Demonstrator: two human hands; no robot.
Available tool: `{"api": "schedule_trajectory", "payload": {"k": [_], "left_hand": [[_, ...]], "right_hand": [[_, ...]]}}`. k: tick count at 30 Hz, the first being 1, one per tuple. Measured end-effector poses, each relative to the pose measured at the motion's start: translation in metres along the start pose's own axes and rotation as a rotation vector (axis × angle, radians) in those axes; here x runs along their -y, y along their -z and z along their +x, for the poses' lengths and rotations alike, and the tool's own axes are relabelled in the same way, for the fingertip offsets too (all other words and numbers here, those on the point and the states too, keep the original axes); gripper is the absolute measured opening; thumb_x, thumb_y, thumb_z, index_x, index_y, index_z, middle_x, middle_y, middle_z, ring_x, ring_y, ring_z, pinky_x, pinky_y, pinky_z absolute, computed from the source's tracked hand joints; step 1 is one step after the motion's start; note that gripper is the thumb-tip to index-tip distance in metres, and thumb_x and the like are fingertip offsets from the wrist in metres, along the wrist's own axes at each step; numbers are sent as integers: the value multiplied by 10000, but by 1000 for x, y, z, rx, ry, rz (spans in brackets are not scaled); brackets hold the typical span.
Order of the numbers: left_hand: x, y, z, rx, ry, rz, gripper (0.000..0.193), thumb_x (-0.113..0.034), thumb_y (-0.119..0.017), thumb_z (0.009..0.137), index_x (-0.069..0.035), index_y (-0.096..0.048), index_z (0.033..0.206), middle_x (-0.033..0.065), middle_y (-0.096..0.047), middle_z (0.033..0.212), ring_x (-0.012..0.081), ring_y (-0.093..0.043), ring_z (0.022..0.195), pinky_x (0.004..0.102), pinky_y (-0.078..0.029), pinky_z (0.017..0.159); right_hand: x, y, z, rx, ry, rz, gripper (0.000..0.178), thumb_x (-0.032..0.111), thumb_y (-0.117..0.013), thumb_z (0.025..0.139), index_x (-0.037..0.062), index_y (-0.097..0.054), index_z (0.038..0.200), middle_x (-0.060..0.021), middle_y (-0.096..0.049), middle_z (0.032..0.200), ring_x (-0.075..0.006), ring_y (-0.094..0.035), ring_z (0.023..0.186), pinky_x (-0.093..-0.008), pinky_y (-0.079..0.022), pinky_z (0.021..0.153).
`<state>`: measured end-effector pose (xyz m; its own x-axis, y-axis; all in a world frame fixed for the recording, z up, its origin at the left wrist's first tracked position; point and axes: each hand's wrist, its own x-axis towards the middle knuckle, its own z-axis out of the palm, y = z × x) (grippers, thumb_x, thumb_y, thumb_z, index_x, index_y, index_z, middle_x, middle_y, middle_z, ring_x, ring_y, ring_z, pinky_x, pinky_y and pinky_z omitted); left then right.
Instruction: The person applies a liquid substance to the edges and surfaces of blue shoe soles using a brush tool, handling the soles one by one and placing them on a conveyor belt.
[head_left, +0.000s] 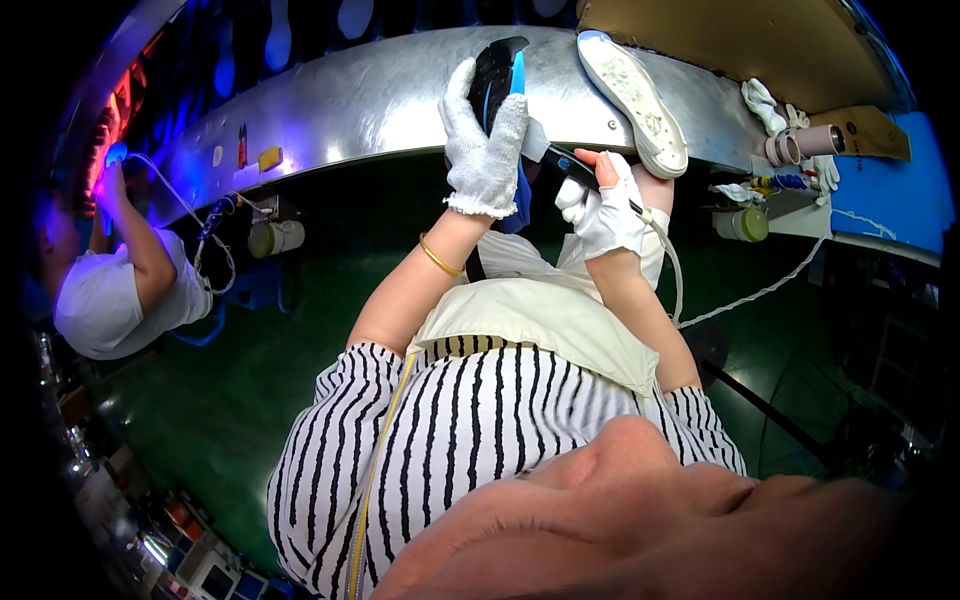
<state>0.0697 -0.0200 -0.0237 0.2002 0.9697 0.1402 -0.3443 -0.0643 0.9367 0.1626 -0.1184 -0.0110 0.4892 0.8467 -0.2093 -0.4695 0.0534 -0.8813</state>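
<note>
A person's gloved left hand (482, 155) is clasping a black-and-blue shoe part (497, 78) over a metal bench (380, 100), fingers wrapped around it, while the right hand (612, 212) is gripping a black-handled tool (570, 163), its pale tip pointing left. A cream sole (635, 100) is lying to the right.

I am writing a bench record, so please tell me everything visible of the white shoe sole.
The long, white, rubbery-looking shoe sole lies hollow side up, its raised rim surrounding a mottled inside; the far end shows a light-blue tint. It slants across the silver metal bench, its near end jutting past the edge. Contact with the bare leg below is unclear.
</note>
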Motion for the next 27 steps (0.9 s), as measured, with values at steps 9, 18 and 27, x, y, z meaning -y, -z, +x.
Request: {"api": "schedule_trajectory", "payload": {"k": [9,18,27], "left_hand": [[-6,0,2,-41,-69,162,572,-197,-617,887,-14,-314,1336,70,-502,1073,90,-521,818,238,-490,716],[-1,9,12,-98,-292,410,557,-218,-622,886,1,-345,1316,89,-493,1118,126,-504,931,270,-453,841],[-2,36,25,12,276,-210,651,-564,-514,871,-32,-476,1244,145,-588,1040,230,-616,897,343,-564,700]], "right_hand": [[2,0,-1,-18,-23,-19,339,308,-464,968,-7,-575,1024,-59,-594,636,-85,-494,475,-196,-392,460],[0,2,-3,12,29,-39,337,301,-468,965,-11,-574,1034,-65,-599,663,-93,-511,485,-197,-406,457],[8,16,3,-103,-143,267,304,249,-490,940,-32,-570,1023,-87,-567,661,-138,-532,512,-230,-436,472]]}}
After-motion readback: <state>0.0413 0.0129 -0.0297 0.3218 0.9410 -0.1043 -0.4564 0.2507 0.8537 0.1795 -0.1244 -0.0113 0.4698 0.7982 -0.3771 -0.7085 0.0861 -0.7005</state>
